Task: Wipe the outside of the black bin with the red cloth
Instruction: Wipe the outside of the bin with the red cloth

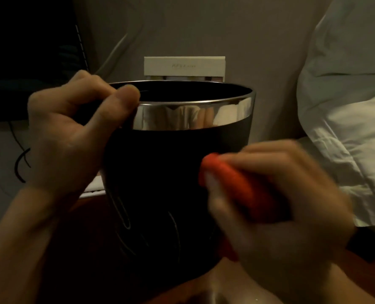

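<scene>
A black cable (19, 163) trails at far left. The left hand (72, 132) grips the chrome rim (193, 116) of the black bin (160, 176), fingers curled over its left edge. The blurred right hand (276, 207) clutches the bunched red cloth (230, 183) against the bin's right wall. White bedding (346, 106) crowds close on the right.

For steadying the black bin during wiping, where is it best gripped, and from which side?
At its open rim, from the left: the left hand already hooks fingers over the black bin's chrome band, leaving the wall free for the right hand's red cloth.
</scene>
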A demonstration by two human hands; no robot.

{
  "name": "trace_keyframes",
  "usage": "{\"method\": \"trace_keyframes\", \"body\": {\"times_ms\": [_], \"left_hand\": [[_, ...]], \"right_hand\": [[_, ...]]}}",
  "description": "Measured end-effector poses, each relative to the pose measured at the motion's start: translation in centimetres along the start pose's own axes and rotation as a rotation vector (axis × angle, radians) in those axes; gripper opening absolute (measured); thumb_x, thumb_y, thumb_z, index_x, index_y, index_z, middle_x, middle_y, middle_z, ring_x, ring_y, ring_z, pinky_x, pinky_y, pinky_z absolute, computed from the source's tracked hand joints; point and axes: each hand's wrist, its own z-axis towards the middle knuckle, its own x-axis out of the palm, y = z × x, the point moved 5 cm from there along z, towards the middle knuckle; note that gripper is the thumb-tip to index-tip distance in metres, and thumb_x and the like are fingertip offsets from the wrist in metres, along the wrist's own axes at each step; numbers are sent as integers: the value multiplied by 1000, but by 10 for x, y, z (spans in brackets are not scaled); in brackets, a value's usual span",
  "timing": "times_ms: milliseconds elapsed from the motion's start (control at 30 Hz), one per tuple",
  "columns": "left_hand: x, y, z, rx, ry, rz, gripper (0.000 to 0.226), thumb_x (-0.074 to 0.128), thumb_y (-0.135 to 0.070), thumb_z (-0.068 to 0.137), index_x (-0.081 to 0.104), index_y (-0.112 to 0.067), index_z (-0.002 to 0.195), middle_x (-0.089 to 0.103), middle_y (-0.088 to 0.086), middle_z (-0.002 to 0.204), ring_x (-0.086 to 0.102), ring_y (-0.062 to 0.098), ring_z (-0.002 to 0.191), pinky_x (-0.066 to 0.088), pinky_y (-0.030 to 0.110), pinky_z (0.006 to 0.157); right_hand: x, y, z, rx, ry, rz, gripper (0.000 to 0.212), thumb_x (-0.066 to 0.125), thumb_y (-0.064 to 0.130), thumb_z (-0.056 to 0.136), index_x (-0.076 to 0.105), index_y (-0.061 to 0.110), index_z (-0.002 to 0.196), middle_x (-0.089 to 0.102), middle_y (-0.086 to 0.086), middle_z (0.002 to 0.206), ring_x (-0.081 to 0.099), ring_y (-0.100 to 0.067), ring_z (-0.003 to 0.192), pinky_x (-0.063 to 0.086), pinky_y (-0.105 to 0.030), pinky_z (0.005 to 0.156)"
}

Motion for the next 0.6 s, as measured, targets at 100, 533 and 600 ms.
{"method": "trace_keyframes", "body": {"times_ms": [100, 533, 600], "left_hand": [[6, -15, -1, 4, 29, 91, 29, 46, -60, 93, 57, -40, 75, 50, -7, 68, 51, 14, 64, 42, 41, 60], [21, -35, -6, 108, 57, 272, 23, 54, -63, 86, 56, -43, 95, 45, -30, 77, 50, -6, 78, 37, 28, 77], [21, -33, -5, 106, 45, 271, 24, 54, -65, 85, 56, -43, 95, 46, -30, 76, 51, -3, 77, 39, 29, 76]], "right_hand": [[-16, -4, 12, 50, -32, 11, 14, 71, 23, 92, 60, 23, 101, 64, 3, 94, 62, -4, 75, 45, -17, 69], [-3, -30, -5, 190, -23, -6, 12, 70, 23, 89, 64, 16, 97, 63, 0, 89, 59, -6, 81, 44, -13, 76], [7, -24, -18, 121, 56, -35, 18, 69, 23, 88, 70, 8, 98, 63, -3, 93, 57, -7, 83, 42, -10, 79]]}}
